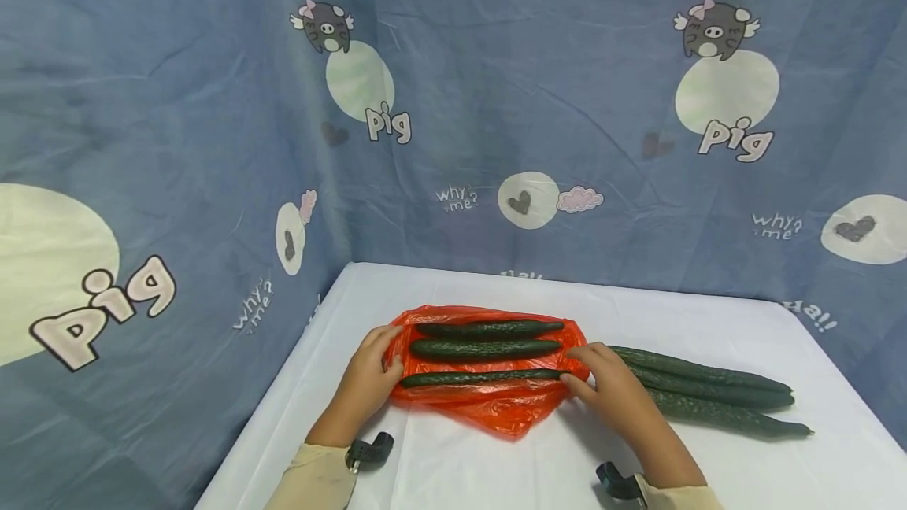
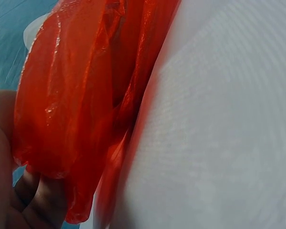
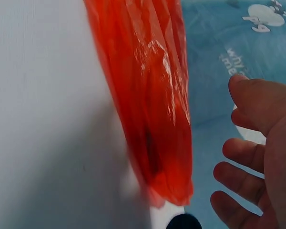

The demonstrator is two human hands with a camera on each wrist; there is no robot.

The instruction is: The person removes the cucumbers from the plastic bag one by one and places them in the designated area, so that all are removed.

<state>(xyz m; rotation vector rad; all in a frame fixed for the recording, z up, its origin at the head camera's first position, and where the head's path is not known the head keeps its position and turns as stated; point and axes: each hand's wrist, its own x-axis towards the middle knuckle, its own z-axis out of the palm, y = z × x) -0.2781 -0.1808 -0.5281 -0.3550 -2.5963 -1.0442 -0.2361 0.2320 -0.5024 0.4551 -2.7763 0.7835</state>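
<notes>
A red plastic bag [image 1: 496,415] lies spread on the white table with three dark green cucumbers [image 1: 485,349] in a row on it, lying side to side. The left hand [image 1: 368,368] is at the bag's left end, thumb and fingers apart around its edge. In the left wrist view, bag folds [image 2: 71,95] partly cover the left fingers [image 2: 47,200]. At the right end, the right hand [image 1: 605,380] reaches over the bag's edge near the cucumber tips. Its fingers [image 3: 238,181] are spread and hold nothing in the right wrist view, beside the crinkled bag [image 3: 152,95].
Several more cucumbers [image 1: 716,392] lie together to the right, partly behind the right hand and forearm. Behind the white table [image 1: 723,321] hangs a blue curtain [image 1: 567,101] with pig prints, which also closes off the left side.
</notes>
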